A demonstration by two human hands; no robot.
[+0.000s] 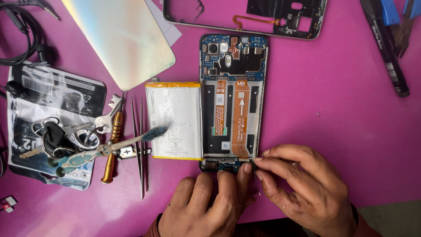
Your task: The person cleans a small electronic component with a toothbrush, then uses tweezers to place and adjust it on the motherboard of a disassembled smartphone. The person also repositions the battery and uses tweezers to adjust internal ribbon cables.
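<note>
An opened smartphone lies face down on the magenta mat, its circuit boards and orange flex cables showing. A white battery rests flipped out to its left. My left hand lies flat at the phone's bottom edge, its fingertips touching the lower board. My right hand pinches a thin, dark, needle-like tool at the phone's bottom right corner.
A pale back cover and a black phone frame lie at the top. To the left are tweezers, a brass screwdriver, a toothbrush, keys on a foil bag, and cables. A black marker lies top right.
</note>
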